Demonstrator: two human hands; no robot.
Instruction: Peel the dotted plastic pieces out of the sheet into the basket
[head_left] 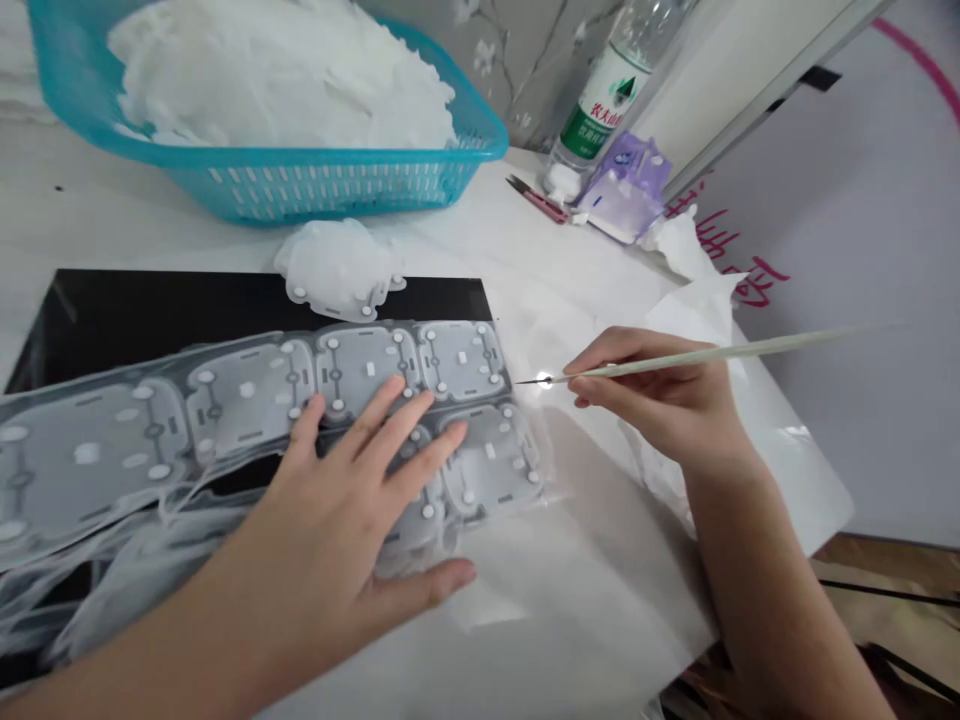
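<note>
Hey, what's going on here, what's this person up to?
A person is working at a table with both bare hands. Their left hand lies spread flat on a translucent moulded sheet of grey pads, which rests partly on a black board. Their right hand holds a thin needle-tipped stick, its tip close to the sheet's edge. Behind them, a teal plastic basket is heaped with white scraps, and a loose clump of the same material sits on the board's far edge.

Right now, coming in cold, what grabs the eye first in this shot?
The translucent molded sheet across the black board at centre, pressed flat by the left hand. At right, the right hand holds a long, thin pick near it. Behind, a turquoise plastic basket overflows with white scraps.
</note>
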